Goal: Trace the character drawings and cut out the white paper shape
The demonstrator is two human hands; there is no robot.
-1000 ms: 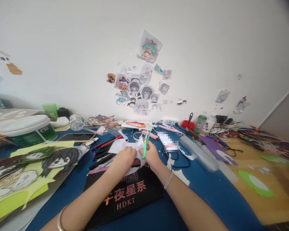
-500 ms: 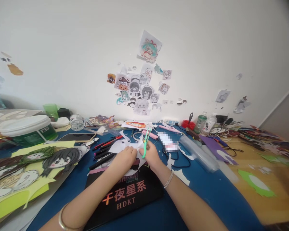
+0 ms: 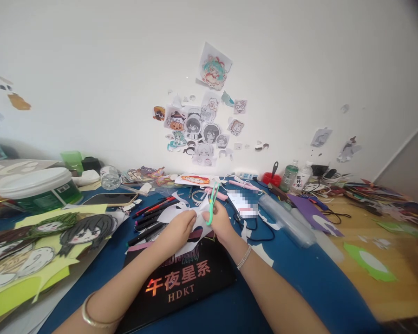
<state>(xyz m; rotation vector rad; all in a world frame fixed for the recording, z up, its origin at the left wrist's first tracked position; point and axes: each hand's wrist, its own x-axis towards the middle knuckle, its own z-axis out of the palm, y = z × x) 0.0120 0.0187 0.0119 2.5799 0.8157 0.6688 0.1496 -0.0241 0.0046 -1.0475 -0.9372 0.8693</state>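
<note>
My left hand [image 3: 181, 228] is closed in a pinch on a white sheet of paper [image 3: 170, 212], whose edges are cut into curves and holes. My right hand [image 3: 222, 224] is closed round a pair of green scissors [image 3: 211, 209], with the blades side pointing up and away from me. Its thumb and fingertips are close to the paper's right part; whether they also grip it I cannot tell. Both hands are above a black case [image 3: 181, 292] with orange lettering. Several markers [image 3: 146, 228] lie just left of the paper.
Beyond the hands are a phone with a lit screen [image 3: 243, 204] and a clear plastic roll [image 3: 287, 220]. At left stand a lidded tub [image 3: 38, 190] and yellow sheets with cutout drawings [image 3: 85, 232]. Bottles [image 3: 290, 176] and a red bowl [image 3: 271, 179] line the wall.
My left hand has shifted slightly left and its wrist has turned, with the paper still in it. The scissors have moved only a little. The whole view has drifted slightly.
</note>
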